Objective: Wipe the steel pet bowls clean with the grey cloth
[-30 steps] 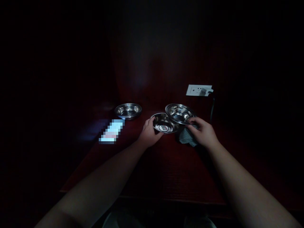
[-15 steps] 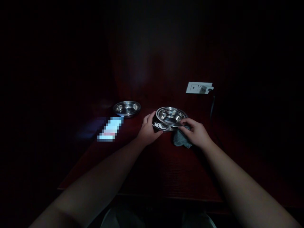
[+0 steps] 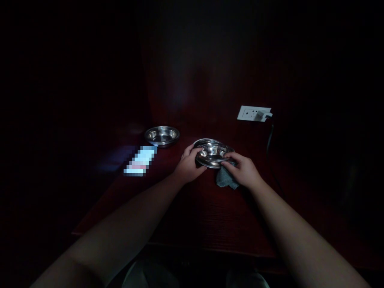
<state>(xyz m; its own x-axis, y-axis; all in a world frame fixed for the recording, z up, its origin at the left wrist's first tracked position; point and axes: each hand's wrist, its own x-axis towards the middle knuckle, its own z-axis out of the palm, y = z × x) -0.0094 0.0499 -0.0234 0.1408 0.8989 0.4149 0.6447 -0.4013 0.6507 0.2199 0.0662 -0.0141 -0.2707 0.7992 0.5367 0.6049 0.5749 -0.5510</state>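
My left hand is closed on the left side of a shiny steel bowl, its thumb low and its fingers at the rim. On the opposite side, my right hand pinches the bowl's right rim between thumb and fingers. Behind and partly beneath this bowl shows the rim of another steel dish, mostly hidden. A grey-green cloth hangs or lies just under my right hand; whether the fingers grip it I cannot tell.
Another steel bowl stands at the back left of the dark red table. Near it glows a pixelated phone-like screen. A white wall socket with a plug and hanging cable is at the right. Surroundings are very dark.
The upper bowl has shifted toward me and slightly down, covering the white-and-black patch seen below it before. My left fingers now reach its rim. The view has moved slightly.
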